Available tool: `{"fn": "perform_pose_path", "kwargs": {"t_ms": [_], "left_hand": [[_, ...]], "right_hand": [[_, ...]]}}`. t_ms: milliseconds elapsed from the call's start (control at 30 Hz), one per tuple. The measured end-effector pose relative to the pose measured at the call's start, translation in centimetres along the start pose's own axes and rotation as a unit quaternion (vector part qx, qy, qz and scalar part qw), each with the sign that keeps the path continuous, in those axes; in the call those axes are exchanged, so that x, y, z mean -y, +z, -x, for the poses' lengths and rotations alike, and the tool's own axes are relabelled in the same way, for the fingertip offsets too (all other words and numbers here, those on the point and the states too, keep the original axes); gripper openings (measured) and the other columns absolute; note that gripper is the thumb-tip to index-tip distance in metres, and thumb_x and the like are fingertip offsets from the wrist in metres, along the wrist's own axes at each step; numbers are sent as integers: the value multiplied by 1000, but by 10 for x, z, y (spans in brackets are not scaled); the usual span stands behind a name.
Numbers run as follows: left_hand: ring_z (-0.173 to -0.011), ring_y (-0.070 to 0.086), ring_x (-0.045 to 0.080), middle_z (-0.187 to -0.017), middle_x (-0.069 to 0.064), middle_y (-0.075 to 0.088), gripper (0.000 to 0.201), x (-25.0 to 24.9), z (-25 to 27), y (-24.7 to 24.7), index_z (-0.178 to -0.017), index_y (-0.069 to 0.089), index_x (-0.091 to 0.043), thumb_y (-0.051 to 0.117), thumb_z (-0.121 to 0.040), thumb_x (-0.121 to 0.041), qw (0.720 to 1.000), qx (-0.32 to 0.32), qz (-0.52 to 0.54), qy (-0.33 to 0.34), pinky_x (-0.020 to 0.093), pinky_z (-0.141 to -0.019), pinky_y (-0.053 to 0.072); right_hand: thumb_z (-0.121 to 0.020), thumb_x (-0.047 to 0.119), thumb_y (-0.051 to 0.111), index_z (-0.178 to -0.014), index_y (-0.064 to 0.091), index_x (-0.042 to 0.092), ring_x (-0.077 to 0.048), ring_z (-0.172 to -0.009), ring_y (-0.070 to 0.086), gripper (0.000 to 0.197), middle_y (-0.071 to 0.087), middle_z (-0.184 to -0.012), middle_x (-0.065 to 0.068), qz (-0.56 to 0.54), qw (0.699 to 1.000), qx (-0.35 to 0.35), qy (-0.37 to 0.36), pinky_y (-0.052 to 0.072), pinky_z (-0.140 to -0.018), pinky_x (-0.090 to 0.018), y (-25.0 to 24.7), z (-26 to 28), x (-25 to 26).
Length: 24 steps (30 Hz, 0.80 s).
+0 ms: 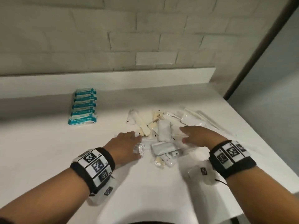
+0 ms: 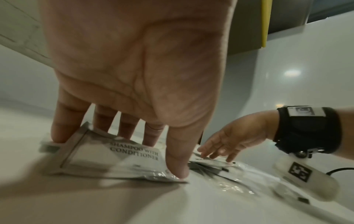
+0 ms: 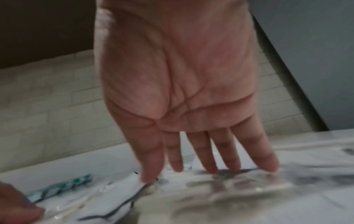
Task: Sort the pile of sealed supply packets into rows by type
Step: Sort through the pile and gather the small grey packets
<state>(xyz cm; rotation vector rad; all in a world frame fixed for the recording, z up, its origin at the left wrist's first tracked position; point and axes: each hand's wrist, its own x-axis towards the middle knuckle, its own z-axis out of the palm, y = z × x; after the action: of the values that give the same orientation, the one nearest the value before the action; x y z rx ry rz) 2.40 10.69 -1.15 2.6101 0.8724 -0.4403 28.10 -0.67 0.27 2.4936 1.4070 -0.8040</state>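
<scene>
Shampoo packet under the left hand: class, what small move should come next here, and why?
Probably slide the shampoo packet clear of the pile and start a new row beside the teal packets. The left hand already presses it with spread fingers at the pile's edge, and only the teal type stands in a row so far.

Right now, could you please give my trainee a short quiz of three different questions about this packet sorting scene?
1. True or false: the teal packets already lie in a row.
2. The packet under the left hand reads: A) soap B) shampoo with conditioner C) lotion?
3. Fill in: the right hand touches the mixed pile with ___ fingers.

Key: 1 true; 2 B, see the shampoo packet; 3 straight.
</scene>
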Motion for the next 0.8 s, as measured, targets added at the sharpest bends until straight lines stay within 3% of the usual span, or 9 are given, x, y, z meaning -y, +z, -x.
{"fn": "perform_pose_path", "kwargs": {"t_ms": [133,267,333,400,500,600,667,733,800], "left_hand": [[-126,38,25,-142,1,41,49,-2,10,11,-141,39,-26,47,-94,-38,996,-41,56,-63,39,-104,37],[-117,46,24,-127,1,47,61,1,12,13,-135,42,-27,67,-81,-39,979,-75,72,-174,40,-95,45],[-107,53,23,-121,2,51,62,-1,13,11,-129,46,-25,73,-75,-37,969,-70,114,-207,38,-90,48],[-97,58,21,-114,2,57,59,0,14,9,-124,49,-21,76,-73,-35,962,-66,153,-219,34,-83,50],[-95,58,20,-110,1,59,61,3,18,11,-118,50,-18,79,-70,-42,958,-49,159,-232,32,-82,49],[-89,54,19,-95,-1,57,42,5,22,12,-101,54,-18,69,-79,-51,961,-39,139,-236,30,-74,43],[-83,50,19,-86,0,55,35,6,25,6,-89,52,-16,57,-89,-50,964,-51,125,-227,29,-68,35],[-82,50,19,-85,0,56,37,3,32,-3,-92,55,-14,56,-90,-51,966,-54,141,-210,29,-66,35],[-82,52,17,-84,-3,56,36,-2,39,-5,-96,57,-15,62,-86,-49,968,-25,167,-185,28,-65,37]], "right_hand": [[-96,36,45,-137,48,25,-20,-127,47,42,45,-145,2,-13,994,-107,-32,39,-99,-32,-16,-7,24],[-88,52,55,-125,55,10,-23,-110,59,57,61,-124,-7,0,997,-73,-17,46,-84,-30,-14,-10,51],[-84,53,61,-126,53,8,-24,-108,61,61,64,-119,-10,16,998,-61,-21,49,-89,-31,-12,-12,59],[-83,46,67,-134,46,8,-25,-111,60,67,63,-121,-10,8,998,-61,-26,49,-92,-33,-11,-19,64],[-79,30,75,-131,46,5,-28,-117,55,64,57,-129,-12,-31,995,-84,-34,45,-92,-33,-16,-30,61],[-80,16,72,-120,53,6,-26,-104,55,45,59,-119,-10,-53,987,-121,-97,42,-79,-28,-26,-33,54],[-80,15,72,-115,57,10,-21,-89,55,38,59,-104,-2,-48,983,-95,-151,41,-73,-27,-35,-24,50],[-80,15,74,-112,59,15,-19,-79,60,35,64,-96,0,-16,983,-13,-180,50,-72,-30,-41,-10,49],[-76,17,77,-109,59,20,-17,-77,64,37,67,-99,-1,27,981,57,-181,53,-74,-32,-35,4,49]]}}
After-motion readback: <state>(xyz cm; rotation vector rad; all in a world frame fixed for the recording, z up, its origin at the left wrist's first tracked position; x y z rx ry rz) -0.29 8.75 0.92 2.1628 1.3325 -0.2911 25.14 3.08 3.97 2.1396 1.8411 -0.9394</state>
